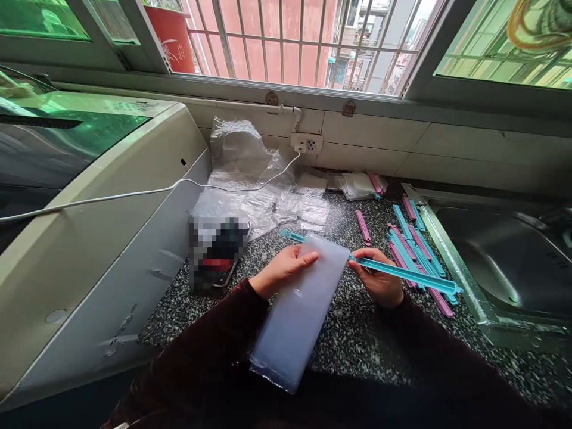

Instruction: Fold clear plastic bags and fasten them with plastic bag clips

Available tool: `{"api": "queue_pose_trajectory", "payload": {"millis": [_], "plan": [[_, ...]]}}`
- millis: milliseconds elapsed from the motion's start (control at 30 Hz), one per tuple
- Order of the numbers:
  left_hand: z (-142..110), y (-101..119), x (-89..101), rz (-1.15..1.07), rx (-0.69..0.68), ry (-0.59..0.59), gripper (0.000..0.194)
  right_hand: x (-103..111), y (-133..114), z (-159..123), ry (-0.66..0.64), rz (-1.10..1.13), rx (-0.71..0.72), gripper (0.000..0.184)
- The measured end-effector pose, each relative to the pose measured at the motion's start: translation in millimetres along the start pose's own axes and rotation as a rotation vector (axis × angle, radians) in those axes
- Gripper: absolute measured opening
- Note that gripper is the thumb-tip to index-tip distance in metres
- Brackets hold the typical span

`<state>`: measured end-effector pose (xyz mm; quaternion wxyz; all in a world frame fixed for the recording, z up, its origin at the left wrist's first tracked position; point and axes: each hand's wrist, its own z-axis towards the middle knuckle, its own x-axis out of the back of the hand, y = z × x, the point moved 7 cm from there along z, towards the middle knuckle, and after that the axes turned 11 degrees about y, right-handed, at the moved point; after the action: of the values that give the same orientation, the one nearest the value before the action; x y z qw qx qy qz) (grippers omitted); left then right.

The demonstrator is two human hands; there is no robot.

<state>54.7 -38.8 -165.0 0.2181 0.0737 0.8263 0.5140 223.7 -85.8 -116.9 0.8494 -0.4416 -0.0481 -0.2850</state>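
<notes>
My left hand (282, 269) grips a folded stack of clear plastic bags (300, 322), thumb on top and fingers hidden underneath. The stack slants down toward me over the counter's front edge. A long turquoise bag-sealing clip (409, 275) is pinched in my right hand (379, 285) at the bags' upper right edge. It is spread open: one arm points right, and a turquoise end shows past the bags' left side. The part between is hidden by the bags. Right of my right hand lies a pile of pink and turquoise clips (413, 244).
A phone (226, 256), partly blurred out, lies left on the speckled counter (348, 339). Behind are loose clear bags (241, 173) and bundled packs (357, 185). A white cable (156, 189) runs to a wall socket (308, 144). A metal sink (513, 262) borders the right, a white appliance (147, 208) the left.
</notes>
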Motion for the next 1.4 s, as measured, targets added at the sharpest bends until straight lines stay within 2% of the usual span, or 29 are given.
{"api": "queue_pose_trajectory", "payload": {"millis": [200, 333, 667, 800, 933, 1033, 1267, 1400], "plan": [[0, 3, 0.5, -0.04, -0.005, 0.023, 0.043, 0, -4, -1, -0.012, 0.013, 0.011, 0.009], [-2, 5, 3.0, -0.089, 0.007, 0.092, 0.041, -1, -5, -1, -0.021, 0.0, 0.007, 0.01], [-2, 3, 5.5, -0.111, 0.023, 0.139, 0.035, 0, 7, -10, 0.034, 0.128, 0.01, 0.017], [-1, 1, 7.2, -0.098, 0.021, 0.157, 0.035, 1, -4, -7, 0.016, 0.078, 0.134, 0.017], [0, -1, 5.8, -0.104, 0.015, 0.15, 0.034, 4, -19, -6, 0.034, -0.009, 0.278, 0.026], [0, -3, 5.4, -0.1, 0.01, 0.147, 0.033, 4, -22, -8, 0.041, -0.036, 0.314, 0.035], [1, -1, 6.6, -0.044, -0.13, 0.137, 0.031, 2, -30, -9, 0.033, -0.027, 0.399, 0.049], [-1, 6, 6.4, 0.025, -0.217, 0.158, 0.033, 2, -27, -8, 0.03, -0.03, 0.381, 0.048]]}}
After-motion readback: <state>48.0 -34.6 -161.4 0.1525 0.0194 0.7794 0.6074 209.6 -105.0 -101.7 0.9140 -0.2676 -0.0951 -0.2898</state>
